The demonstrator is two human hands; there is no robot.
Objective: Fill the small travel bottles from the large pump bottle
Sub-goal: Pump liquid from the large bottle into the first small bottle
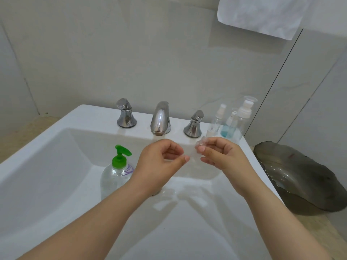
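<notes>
The large pump bottle point(116, 172), clear with a green pump head, stands in the white sink basin point(56, 166), just left of my left wrist. Above the basin, both hands hold a small clear travel bottle point(193, 155) lying sideways between them; it is nearly see-through and hard to make out. My left hand point(161, 162) pinches its left end with curled fingers. My right hand point(218, 154) pinches the right end, where a clear ribbed cap point(200, 143) shows at the fingertips. Several more small travel bottles point(232, 121) with white spray and pump tops stand on the ledge at the back right; one holds blue liquid.
A chrome spout point(160, 119) and two chrome tap handles point(126, 114) point(194, 124) line the back ledge. A dark glass leaf-shaped dish point(304, 177) lies on the counter to the right. A white towel point(262, 14) hangs at the upper right.
</notes>
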